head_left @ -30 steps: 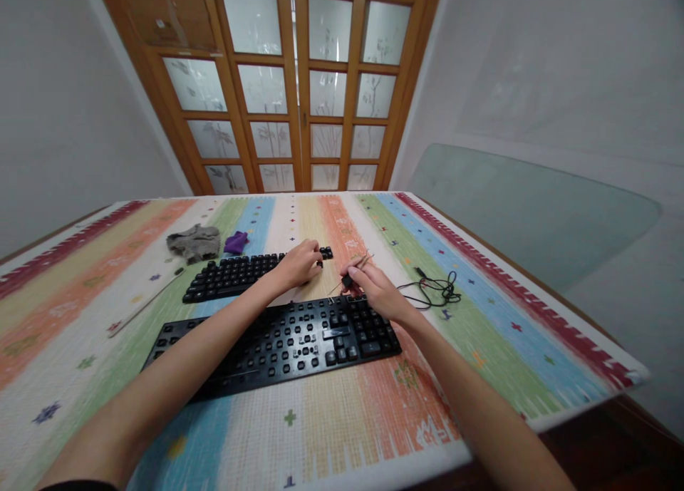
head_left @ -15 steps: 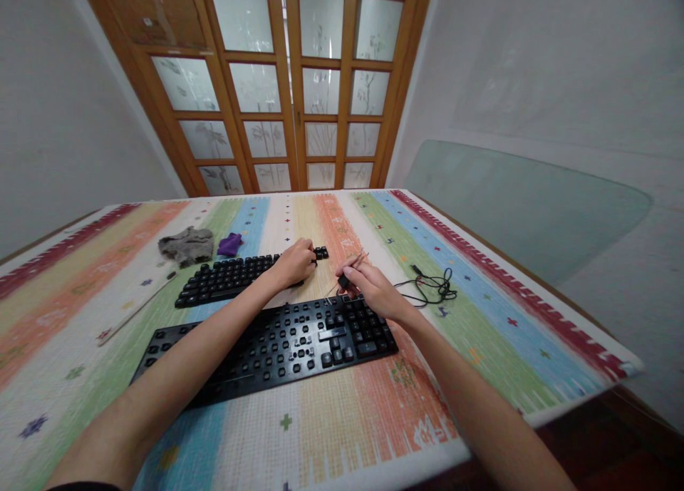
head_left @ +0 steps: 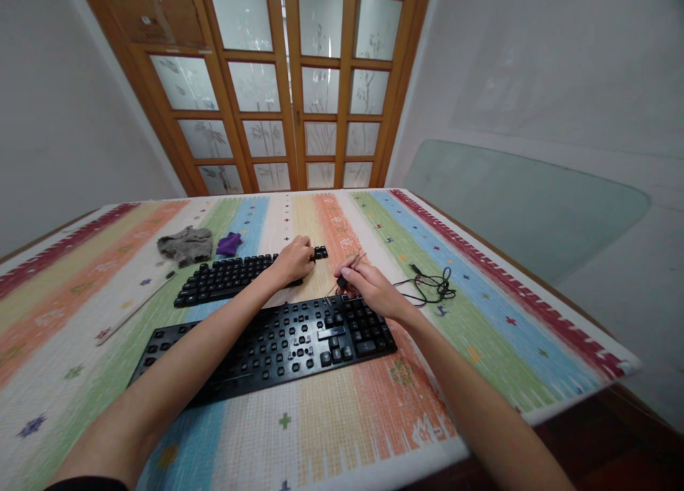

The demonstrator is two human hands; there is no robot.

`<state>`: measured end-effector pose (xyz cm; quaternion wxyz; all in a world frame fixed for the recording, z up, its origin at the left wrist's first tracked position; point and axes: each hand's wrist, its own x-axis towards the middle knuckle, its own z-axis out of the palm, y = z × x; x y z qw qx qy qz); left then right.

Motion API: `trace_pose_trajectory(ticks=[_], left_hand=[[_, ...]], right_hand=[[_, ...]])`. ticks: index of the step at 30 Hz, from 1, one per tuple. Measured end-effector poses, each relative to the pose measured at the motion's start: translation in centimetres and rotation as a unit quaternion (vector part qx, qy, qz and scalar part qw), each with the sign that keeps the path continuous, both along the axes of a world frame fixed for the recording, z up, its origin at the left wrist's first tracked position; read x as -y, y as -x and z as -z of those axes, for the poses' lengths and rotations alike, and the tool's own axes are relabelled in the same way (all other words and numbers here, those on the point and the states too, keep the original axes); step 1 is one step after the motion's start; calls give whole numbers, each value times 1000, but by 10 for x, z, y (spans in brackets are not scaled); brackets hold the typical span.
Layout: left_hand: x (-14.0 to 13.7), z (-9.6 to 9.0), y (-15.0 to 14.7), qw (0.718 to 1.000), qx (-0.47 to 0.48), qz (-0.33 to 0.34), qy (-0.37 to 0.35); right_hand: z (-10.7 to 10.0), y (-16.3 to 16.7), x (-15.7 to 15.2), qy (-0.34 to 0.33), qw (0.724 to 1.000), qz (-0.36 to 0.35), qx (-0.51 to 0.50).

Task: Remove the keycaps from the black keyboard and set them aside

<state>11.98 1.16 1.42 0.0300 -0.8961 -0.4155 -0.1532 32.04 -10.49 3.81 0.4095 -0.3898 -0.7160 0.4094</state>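
My left hand (head_left: pixel 293 260) rests at the right end of a group of loose black keycaps (head_left: pixel 229 277) laid out in rows. Its fingers are curled down and pinch a dark keycap, mostly hidden by the fingertips. Just right of it, a few more keycaps (head_left: pixel 320 251) lie in line. My right hand (head_left: pixel 368 283) is closed around a keycap puller (head_left: pixel 342 281) with a black handle and thin wire ends. It hovers over the top right edge of the black keyboard (head_left: pixel 278 345). Many bare switches show there, while keycaps remain at the right side. My left forearm covers part of the keyboard.
A grey cloth (head_left: pixel 186 246) and a purple lump (head_left: pixel 229 244) lie behind the keycaps. A thin brush-like stick (head_left: pixel 136 310) lies at the left. The black cable (head_left: pixel 432 286) coils to the right on the striped tablecloth (head_left: pixel 502 291).
Both hands stay almost where they were. My left fingers shift very slightly over the keycaps, and the right hand keeps its hold on the keycap puller.
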Motion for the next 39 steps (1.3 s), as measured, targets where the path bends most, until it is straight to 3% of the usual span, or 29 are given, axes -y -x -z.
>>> trace_pose_trajectory(ticks=[4,8,19,24,26,30,34,39], left_hand=[[0,1,5,1000,16,3,-7],[8,-1,12,999,40,11,-7],[97,-4,26,984,79,102,119],[115,3,32,978,97,113,144],[115,5,33,977,105,114,145],[114,8,34,977,115,116,139],[114,10,34,977,121,121,130],[115,12,34,978,118,112,129]], right_hand=[[-5,-3,0,-21,999,0,49],[-10,-9,0,-37,994,-47,91],[-4,-12,-2,30,986,-126,109],[4,-3,1,96,978,-170,75],[4,1,4,76,978,-176,84],[0,5,6,-17,973,-168,155],[0,7,4,-21,976,-121,177],[17,16,-5,-40,982,-21,186]])
